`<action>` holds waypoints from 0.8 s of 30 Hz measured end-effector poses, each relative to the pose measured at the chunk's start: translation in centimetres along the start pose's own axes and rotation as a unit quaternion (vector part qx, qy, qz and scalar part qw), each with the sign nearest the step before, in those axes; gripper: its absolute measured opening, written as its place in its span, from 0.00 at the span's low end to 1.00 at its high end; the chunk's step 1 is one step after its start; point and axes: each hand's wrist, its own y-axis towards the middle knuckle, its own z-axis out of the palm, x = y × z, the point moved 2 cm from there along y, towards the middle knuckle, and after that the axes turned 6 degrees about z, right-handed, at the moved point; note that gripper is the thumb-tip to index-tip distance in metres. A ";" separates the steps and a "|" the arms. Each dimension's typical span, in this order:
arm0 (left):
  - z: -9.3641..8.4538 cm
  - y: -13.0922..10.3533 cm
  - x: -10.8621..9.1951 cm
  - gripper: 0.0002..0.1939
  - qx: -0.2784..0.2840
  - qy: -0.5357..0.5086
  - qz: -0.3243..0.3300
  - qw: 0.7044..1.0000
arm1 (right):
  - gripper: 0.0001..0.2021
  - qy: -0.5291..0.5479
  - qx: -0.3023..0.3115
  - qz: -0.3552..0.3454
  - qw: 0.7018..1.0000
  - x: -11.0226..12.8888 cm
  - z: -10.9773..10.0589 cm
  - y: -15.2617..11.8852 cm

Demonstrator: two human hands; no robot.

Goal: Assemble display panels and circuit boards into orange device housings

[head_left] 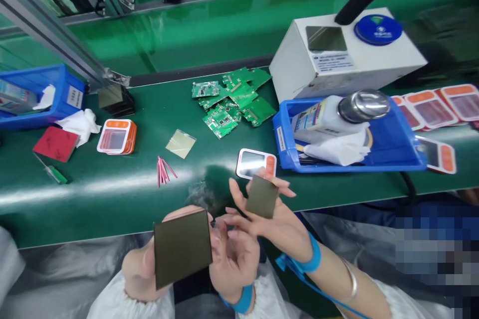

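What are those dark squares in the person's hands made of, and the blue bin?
The dark squares look like thin glass or plastic panels: flat, smooth, faintly sheened, crisp-edged. The blue bin looks like moulded plastic: uniform glossy colour, rounded rim.

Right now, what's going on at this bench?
A person at a green bench holds dark square panels in both hands. The left hand grips the larger dark panel; the right hand pinches a smaller dark panel between its fingertips. Just beyond lies a white and orange bezel. Further back are a pile of green circuit boards, a stack of bezels, and a blue tray holding a bottle and a cloth.
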 end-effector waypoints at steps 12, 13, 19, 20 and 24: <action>0.3 -0.9 -0.1 0.25 0.060 -0.050 0.053 0.996 | 0.09 -0.065 -0.288 -0.377 0.878 -3.5 6.1 -2.4; 0.5 -1.0 0.1 0.26 0.069 -0.050 0.050 0.995 | 0.08 -0.067 -0.284 -0.381 0.877 -3.4 6.1 -2.3; 1.6 -1.9 0.6 0.27 0.102 -0.044 0.042 0.993 | 0.06 -0.079 -0.273 -0.389 0.876 -4.2 6.2 -1.6; 1.7 -2.1 0.6 0.27 0.107 -0.045 0.041 0.992 | 0.05 -0.082 -0.276 -0.389 0.875 -4.3 6.2 -1.5; 1.1 -2.6 0.4 0.27 0.117 -0.059 0.050 0.990 | 0.03 -0.102 -0.292 -0.380 0.872 -4.6 6.1 -1.2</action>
